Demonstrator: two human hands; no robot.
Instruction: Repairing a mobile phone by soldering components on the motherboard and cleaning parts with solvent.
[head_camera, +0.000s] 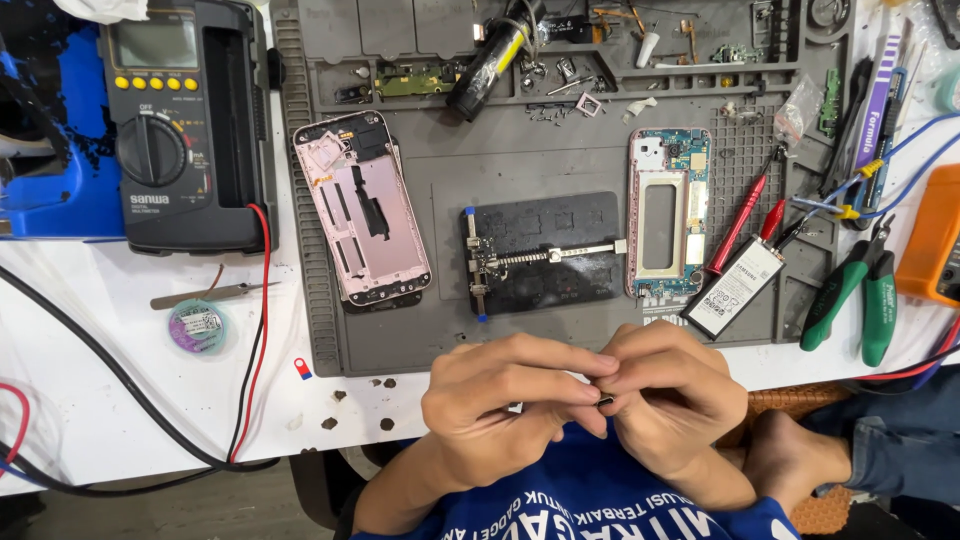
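Note:
My left hand (505, 400) and my right hand (670, 395) meet at the near edge of the grey repair mat (400, 335), fingertips pinched together on a tiny dark part (604, 401). Just beyond them on the mat lies a black board holder (545, 252) with a small circuit strip clamped across it. A pink phone shell (362, 222) rests to the left, and a pink phone frame with a blue board (668, 212) lies to the right. A phone battery (735, 287) sits next to that frame.
A black multimeter (185, 120) with red and black leads stands at the back left. Green-handled pliers (862, 290), red probes (745, 215) and an orange device (935, 240) lie at the right. Small screws and parts fill the mat's back trays. A round tin (197, 326) sits on the white table.

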